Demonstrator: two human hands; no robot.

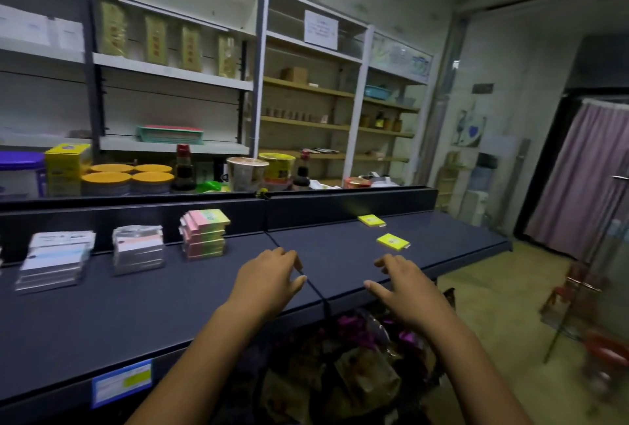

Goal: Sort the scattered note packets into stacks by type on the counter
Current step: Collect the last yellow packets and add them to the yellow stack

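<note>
Both hands hovered over the dark worktop [136, 309] near its front edge, fingers relaxed and spread, holding nothing: left hand [269, 280], right hand [406, 283]. Two loose yellow packets lay toward the right end, one [392, 241] nearer, one [371, 220] by the back wall. Along the back stood the pink-green stack [204, 234], the silver stack [138, 249] and the white-blue stack [56, 259].

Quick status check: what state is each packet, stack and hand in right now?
Near yellow packet: loose, lying flat on counter.
Far yellow packet: loose, flat, by the back wall.
Pink and green stack: stacked.
Middle silver stack: stacked.
Left white stack: stacked.
Left hand: open, empty.
Right hand: open, empty.
</note>
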